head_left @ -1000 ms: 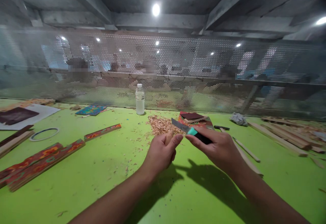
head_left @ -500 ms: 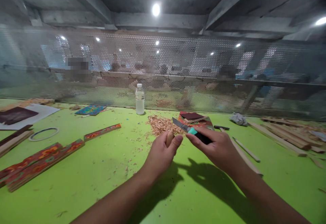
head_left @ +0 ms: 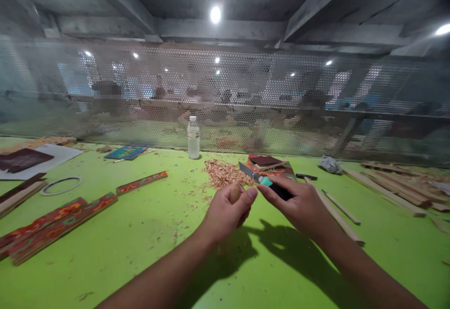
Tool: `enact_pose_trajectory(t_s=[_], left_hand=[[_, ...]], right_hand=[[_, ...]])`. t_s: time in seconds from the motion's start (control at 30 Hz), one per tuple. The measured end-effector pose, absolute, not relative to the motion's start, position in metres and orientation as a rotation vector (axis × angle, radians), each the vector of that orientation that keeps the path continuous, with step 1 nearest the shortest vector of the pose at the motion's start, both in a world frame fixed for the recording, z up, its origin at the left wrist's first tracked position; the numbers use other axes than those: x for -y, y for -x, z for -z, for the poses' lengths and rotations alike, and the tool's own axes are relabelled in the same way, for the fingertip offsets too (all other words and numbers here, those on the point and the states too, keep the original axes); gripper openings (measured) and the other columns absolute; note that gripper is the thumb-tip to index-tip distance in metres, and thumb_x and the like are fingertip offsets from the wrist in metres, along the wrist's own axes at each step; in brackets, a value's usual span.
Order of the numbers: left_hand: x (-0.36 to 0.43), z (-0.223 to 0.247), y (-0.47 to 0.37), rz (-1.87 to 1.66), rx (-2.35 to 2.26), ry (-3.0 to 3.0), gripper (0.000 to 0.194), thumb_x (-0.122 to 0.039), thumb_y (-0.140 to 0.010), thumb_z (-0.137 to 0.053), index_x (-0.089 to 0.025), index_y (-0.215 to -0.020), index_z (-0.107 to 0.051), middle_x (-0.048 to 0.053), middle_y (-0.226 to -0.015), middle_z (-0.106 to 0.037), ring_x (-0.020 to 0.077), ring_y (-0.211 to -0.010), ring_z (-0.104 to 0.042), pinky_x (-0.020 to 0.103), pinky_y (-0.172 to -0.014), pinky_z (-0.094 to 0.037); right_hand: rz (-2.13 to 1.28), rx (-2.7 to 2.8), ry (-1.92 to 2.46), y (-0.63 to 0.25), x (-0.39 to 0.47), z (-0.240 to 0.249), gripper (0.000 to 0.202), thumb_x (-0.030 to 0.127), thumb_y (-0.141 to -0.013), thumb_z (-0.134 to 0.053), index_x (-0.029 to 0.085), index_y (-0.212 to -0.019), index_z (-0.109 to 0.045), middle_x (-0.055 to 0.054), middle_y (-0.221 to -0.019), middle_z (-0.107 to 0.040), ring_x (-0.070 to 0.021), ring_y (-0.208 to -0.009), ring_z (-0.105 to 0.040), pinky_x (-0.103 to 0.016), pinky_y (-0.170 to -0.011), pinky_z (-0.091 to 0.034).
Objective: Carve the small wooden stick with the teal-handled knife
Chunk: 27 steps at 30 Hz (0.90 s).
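Observation:
My left hand (head_left: 227,210) is closed round a small piece of wood (head_left: 235,192); only its pale tip shows above the fingers. In my right hand (head_left: 298,206) is a utility knife (head_left: 276,188) with a black and turquoise handle. Its dark blade (head_left: 247,170) points up and to the left, above the wood and apart from it. Both hands are held over the green table, close together. Just beyond them lies a heap of wood shavings (head_left: 223,173).
A water bottle (head_left: 193,139) stands near the perforated metal screen (head_left: 168,107). Painted wooden strips (head_left: 66,224) and a roll of tape (head_left: 60,186) lie left. Sandpaper (head_left: 265,160), a thin stick (head_left: 341,207), crumpled paper (head_left: 329,164) and wood strips (head_left: 390,189) are on the right.
My left hand has turned slightly, its thumb shifting a little right toward the knife handle. The knife stays in almost the same position.

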<state>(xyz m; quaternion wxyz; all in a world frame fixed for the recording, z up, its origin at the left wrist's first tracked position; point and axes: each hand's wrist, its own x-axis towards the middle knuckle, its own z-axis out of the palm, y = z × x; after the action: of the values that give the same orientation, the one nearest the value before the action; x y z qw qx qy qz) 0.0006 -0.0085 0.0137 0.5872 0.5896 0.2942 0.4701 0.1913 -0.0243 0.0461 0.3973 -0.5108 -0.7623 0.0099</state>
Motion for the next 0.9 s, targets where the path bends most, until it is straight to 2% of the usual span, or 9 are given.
enact_pose_trajectory(t_s=[0.17, 0.37, 0.7, 0.9], left_hand=[[0.0091, -0.0191, -0.0004, -1.094, -0.689, -1.319, 0.048, -0.056, -0.084, -0.073, -0.024, -0.066, -0.042, -0.008, -0.050, -0.041, 0.0070, -0.042, -0.035, 0.024, -0.042, -0.029], [0.0080, -0.0152, -0.0020, -1.104, -0.686, -1.262, 0.046, -0.054, -0.085, -0.070, -0.023, -0.064, -0.043, -0.008, -0.051, -0.040, 0.0060, -0.041, -0.033, 0.022, -0.041, -0.026], [0.0101, -0.0158, -0.0034, -1.127, -0.781, -1.308, 0.053, -0.058, -0.093, -0.057, -0.025, -0.058, -0.036, -0.007, -0.047, -0.038, 0.0071, -0.039, -0.030, 0.024, -0.039, -0.024], [0.0161, -0.0144, -0.0009, -1.206, -0.858, -1.497, 0.039, -0.048, -0.101, -0.054, -0.024, -0.072, -0.043, -0.007, -0.054, -0.043, 0.0095, -0.044, -0.036, 0.025, -0.046, -0.028]], right_hand=[[-0.047, 1.909, 1.317, -0.1900, 0.0260, -0.0454, 0.037, 0.054, -0.096, -0.061, 0.021, -0.098, -0.076, -0.003, -0.089, -0.080, -0.0212, -0.079, -0.072, -0.029, -0.069, -0.052], [-0.074, 1.899, 1.336, -0.1901, 0.0257, -0.0440, 0.038, 0.054, -0.096, -0.061, 0.021, -0.102, -0.077, -0.005, -0.096, -0.081, -0.0235, -0.087, -0.074, -0.030, -0.075, -0.053], [-0.108, 1.904, 1.366, -0.1911, 0.0228, -0.0412, 0.046, 0.061, -0.095, -0.060, 0.020, -0.101, -0.079, -0.004, -0.083, -0.079, -0.0206, -0.073, -0.071, -0.028, -0.064, -0.051], [-0.125, 1.905, 1.353, -0.1932, 0.0199, -0.0389, 0.047, 0.063, -0.094, -0.060, 0.020, -0.102, -0.079, -0.005, -0.088, -0.080, -0.0222, -0.078, -0.073, -0.029, -0.068, -0.054]])
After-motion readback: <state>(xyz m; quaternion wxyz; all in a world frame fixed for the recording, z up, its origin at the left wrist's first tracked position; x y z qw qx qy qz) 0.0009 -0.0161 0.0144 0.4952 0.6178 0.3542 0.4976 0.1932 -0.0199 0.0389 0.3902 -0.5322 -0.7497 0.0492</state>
